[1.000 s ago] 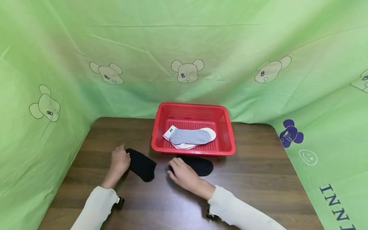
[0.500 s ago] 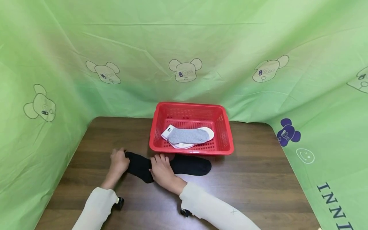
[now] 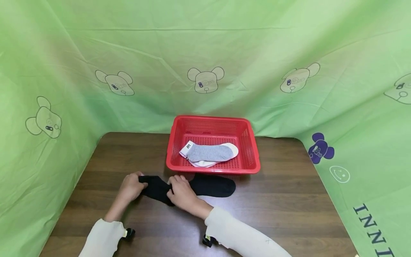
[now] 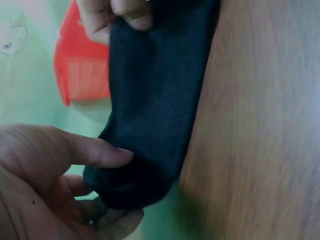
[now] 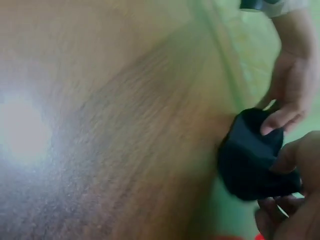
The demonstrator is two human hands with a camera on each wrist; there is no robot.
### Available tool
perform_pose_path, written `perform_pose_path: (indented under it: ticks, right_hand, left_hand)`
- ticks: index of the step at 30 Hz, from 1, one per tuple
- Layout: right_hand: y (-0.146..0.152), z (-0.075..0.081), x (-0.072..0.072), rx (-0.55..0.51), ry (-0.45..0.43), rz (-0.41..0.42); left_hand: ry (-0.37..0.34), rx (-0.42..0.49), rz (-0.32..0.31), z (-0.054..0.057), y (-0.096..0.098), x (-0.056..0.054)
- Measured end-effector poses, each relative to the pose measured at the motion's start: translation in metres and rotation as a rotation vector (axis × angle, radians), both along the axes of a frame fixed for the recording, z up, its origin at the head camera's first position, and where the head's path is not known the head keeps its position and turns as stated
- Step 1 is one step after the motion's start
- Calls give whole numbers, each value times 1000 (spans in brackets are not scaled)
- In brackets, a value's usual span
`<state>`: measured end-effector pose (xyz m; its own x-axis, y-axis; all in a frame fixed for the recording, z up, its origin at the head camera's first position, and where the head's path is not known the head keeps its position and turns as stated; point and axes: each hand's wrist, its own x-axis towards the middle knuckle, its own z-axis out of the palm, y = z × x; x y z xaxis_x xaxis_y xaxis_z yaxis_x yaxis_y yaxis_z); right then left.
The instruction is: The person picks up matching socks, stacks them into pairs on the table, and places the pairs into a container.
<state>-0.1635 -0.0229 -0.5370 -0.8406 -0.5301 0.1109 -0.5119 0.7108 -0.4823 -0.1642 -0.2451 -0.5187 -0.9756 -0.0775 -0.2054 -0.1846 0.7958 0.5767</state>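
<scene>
A black sock [image 3: 156,188] is stretched between my two hands on the left half of the table. My left hand [image 3: 131,186] pinches its left end, thumb on top and fingers beneath, as the left wrist view shows. At the other end my right hand [image 3: 181,192] grips the sock between thumb and fingers. In the right wrist view the sock [image 5: 250,160] looks bunched between both hands. A second black sock [image 3: 213,185] lies flat just right of my right hand, its left end partly hidden behind that hand.
Behind the hands stands a red plastic basket [image 3: 253,151] with perforated walls. Inside lie a grey sock [image 3: 210,152] and white socks [image 3: 205,164]. A green printed curtain [image 3: 154,85] surrounds the wooden table [image 3: 273,214] at the back and sides.
My right hand has moved left from the second black sock and taken hold of the left sock's near end. My left hand has kept its grip and shifted slightly toward me.
</scene>
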Motion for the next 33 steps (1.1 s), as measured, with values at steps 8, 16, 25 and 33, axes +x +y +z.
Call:
perform_pose_path:
  ticks: [8,16,25,33]
  right_hand:
    - [51,26,-1,-294,-203,-23]
    - [119,21,7,-525,-463,-205]
    - [168,12,23,-596,-564,-257]
    - [190,9,33,-549,-537,-363]
  left_hand:
    - [-36,486,51,5,34,11]
    - [-170,807,-106,7,73,22]
    - [-121,672,-123,-4,112,33]
    - [24,518,-91,-17,136,41]
